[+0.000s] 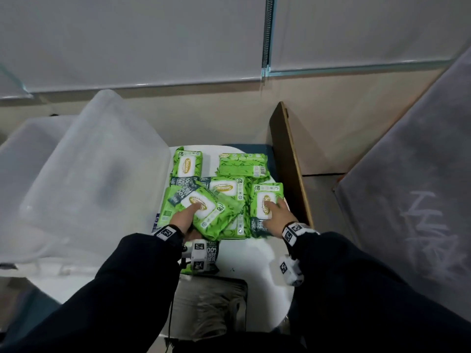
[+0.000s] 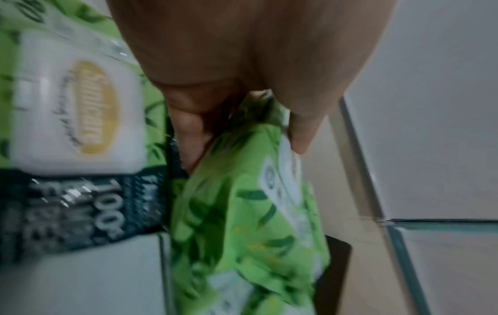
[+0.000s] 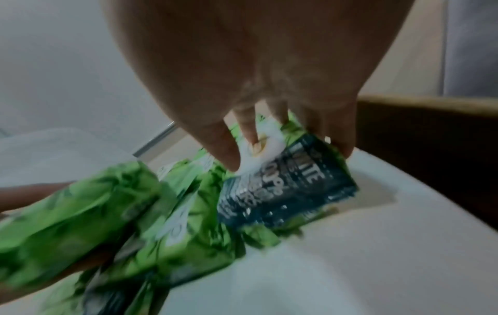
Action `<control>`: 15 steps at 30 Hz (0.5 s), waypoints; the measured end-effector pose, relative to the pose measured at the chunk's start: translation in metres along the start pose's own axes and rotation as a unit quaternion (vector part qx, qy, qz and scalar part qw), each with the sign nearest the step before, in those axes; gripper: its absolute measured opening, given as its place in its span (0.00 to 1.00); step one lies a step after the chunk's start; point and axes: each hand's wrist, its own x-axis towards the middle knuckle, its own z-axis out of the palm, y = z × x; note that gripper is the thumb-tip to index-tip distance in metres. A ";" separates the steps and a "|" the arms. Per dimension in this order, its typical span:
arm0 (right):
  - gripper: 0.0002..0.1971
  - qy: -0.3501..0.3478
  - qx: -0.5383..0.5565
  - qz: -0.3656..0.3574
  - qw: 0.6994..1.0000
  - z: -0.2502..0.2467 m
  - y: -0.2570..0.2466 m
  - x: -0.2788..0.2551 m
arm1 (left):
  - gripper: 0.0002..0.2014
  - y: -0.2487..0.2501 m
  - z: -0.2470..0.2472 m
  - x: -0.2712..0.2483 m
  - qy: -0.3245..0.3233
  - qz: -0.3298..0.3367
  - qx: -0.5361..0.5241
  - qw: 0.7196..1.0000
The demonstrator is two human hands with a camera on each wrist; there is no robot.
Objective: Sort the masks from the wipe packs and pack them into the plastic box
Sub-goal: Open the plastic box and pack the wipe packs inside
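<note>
Several green wipe packs (image 1: 224,189) lie crowded and overlapping on the round white counter (image 1: 244,253) in front of me, reaching almost to its far rim and its right edge. Bare counter shows only on the near side, between my sleeves. On the left, the clear plastic box (image 1: 84,174) stands touching the heap, tilted, its open mouth facing me. On the right, a brown board (image 1: 288,159) stands on edge just beside the counter's rim, closing that side off. My left hand (image 1: 184,217) comes in from the near left and grips a tilted pack (image 1: 211,212) that rides on top of the others, thumb on its white label and fingers curled beneath its near edge. My right hand (image 1: 276,211) reaches in from the near right and lies on the rightmost pack (image 1: 265,202), fingers spread and bent down over it, their tips at its edges; I cannot tell whether it is lifted. No masks are in sight.
</note>
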 end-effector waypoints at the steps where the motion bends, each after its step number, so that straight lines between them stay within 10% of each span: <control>1: 0.41 0.013 -0.021 0.004 1.000 0.008 -0.001 -0.005 | 0.35 -0.004 -0.005 -0.001 0.003 -0.005 0.059 0.998; 3: 0.41 0.020 -0.071 0.017 0.997 0.018 -0.005 -0.015 | 0.38 0.001 -0.017 -0.009 0.016 0.028 0.276 0.961; 5: 0.37 0.010 -0.133 0.024 0.991 0.012 -0.009 -0.021 | 0.43 0.014 -0.031 -0.011 0.083 0.085 0.492 0.862; 8: 0.28 0.042 -0.280 -0.011 0.959 -0.011 -0.018 -0.017 | 0.34 0.039 -0.040 -0.010 0.165 0.230 0.578 0.766; 11: 0.41 0.007 -0.359 -0.103 0.928 -0.030 -0.022 0.004 | 0.43 0.059 -0.022 -0.004 0.034 0.396 0.653 0.645; 15: 0.53 -0.098 -0.463 -0.138 0.870 -0.038 -0.027 0.027 | 0.49 0.080 0.013 0.006 -0.120 0.385 0.799 0.446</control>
